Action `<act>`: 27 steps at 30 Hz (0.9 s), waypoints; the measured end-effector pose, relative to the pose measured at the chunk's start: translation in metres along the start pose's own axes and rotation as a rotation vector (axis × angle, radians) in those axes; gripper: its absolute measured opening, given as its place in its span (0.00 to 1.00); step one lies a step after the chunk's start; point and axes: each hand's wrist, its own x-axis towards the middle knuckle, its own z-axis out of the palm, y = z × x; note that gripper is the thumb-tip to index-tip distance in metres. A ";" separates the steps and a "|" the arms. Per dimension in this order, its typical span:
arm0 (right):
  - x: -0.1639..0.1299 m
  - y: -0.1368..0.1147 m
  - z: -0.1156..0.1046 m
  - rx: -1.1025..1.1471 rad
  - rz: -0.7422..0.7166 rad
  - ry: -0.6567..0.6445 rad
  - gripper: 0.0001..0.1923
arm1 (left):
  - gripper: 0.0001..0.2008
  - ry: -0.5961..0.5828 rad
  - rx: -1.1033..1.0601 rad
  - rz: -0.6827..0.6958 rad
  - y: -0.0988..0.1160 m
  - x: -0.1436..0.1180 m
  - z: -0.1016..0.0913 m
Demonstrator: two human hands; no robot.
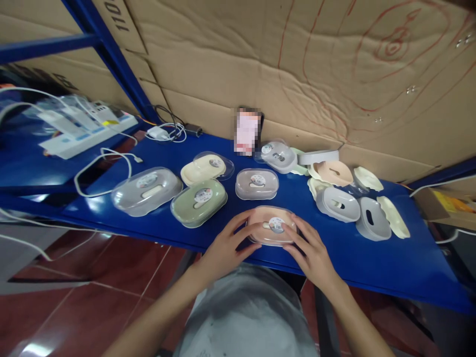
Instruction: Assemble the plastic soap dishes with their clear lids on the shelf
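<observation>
You have the peach-pink oval plastic box with a clear domed cover and round sticker [270, 215] between both hands at the near edge of the blue table [401, 267], in front of the grey-mauve oval plastic box with a clear cover [256, 195]. To steady it well, press evenly at both ends and keep force on the rim, since the thin cover probably flexes in the middle. Your grip holds the box from either side: left hand [227, 243] on its left end, right hand [310, 250] on its right, thumbs along the near side, fingers spread over the top and far rim. Both forearms angle inward from below, palms facing each other.
</observation>
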 end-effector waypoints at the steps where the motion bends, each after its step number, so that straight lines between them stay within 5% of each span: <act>1: 0.000 0.000 0.001 -0.028 -0.012 0.001 0.34 | 0.23 0.006 0.004 0.000 0.000 0.000 -0.001; 10: 0.005 -0.001 0.003 -0.099 -0.037 -0.024 0.37 | 0.21 -0.020 0.014 -0.103 0.001 0.003 -0.002; 27: -0.005 -0.006 0.004 -0.176 -0.029 -0.024 0.43 | 0.19 -0.028 0.188 0.037 0.005 0.002 0.001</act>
